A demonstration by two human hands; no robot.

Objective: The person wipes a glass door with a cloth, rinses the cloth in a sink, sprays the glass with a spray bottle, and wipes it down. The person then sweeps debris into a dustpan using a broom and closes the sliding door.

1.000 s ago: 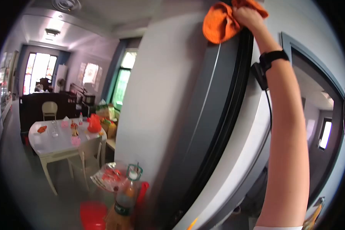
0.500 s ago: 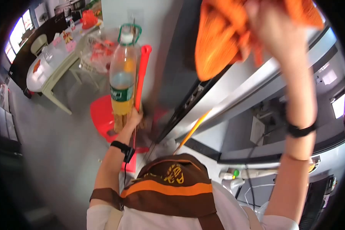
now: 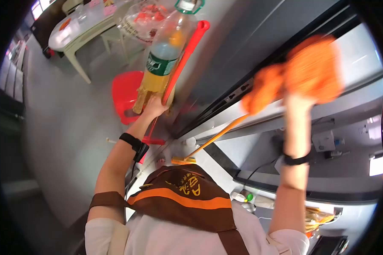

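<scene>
Right hand: in the head view, we see it raised and clamped on the orange cloth, fingers hidden.
Cloth's place: bunched and blurred before the lower edge of the black door frame; we cannot tell if they touch.
Left hand: well apart from the right, at the lower end of the red handle; we cannot tell if the fingers close around it.
Big bottle: green-labelled, just beside that handle.
Broom: its bristles down on the floor.
Bench: an orange item near its left edge.
</scene>
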